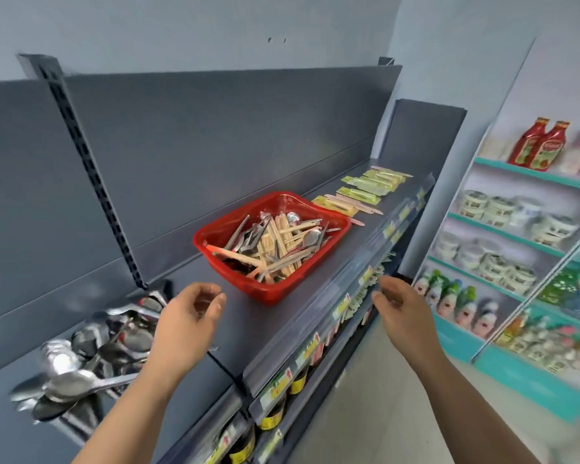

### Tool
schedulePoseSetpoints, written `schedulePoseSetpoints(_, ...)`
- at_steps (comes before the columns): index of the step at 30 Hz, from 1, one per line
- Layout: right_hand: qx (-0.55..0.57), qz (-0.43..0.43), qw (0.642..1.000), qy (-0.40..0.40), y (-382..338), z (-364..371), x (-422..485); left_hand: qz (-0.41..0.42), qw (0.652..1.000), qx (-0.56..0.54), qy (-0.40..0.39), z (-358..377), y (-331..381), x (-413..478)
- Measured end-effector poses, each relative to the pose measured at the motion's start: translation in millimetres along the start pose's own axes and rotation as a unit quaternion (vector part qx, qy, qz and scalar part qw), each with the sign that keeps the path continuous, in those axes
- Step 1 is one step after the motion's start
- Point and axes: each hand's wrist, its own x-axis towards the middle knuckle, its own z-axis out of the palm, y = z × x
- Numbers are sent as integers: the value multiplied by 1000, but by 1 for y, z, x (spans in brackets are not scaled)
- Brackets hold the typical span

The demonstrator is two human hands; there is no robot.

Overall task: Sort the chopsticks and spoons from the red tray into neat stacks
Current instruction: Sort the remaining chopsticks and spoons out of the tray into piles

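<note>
A red tray (pixel 215 231) stands on the grey shelf (pixel 265 323), holding a jumble of wooden chopsticks (pixel 278 244) and metal spoons (pixel 310 237). Left of it lies a heap of metal spoons (pixel 91 356). Beyond the tray, packaged chopsticks (pixel 365 192) lie in rows toward the shelf's far end. My left hand (pixel 188 313) hovers over the shelf just short of the tray, fingers loosely curled, holding nothing. My right hand (pixel 395 303) hangs in front of the shelf's clear price rail, fingers loosely bent, also holding nothing.
A clear price rail (pixel 359 272) runs along the shelf's front edge. Jars with yellow labels (pixel 272 416) sit on the shelf below. At the right, a teal rack (pixel 516 236) carries red sauce bottles (pixel 539 145), tubs and other bottles.
</note>
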Motion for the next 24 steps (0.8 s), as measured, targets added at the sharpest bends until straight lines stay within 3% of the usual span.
schedulePoseSetpoints(6, -7, -26, 999, -46, -9, 26, 100, -6, 1000, 7, 4, 43, 0, 98)
schedulePoseSetpoints(17, -17, -94, 976, -193, -28, 103, 236, -71, 973, 217, -21, 96, -29, 222)
schedulePoseSetpoints(21, -50, -151, 950, -268, -30, 143, 273, -112, 958, 260, -38, 112, -38, 240)
schedulePoseSetpoints(24, -85, -201, 909, -354, -32, 173, 297, -142, 935, 320, -55, 125, -42, 244)
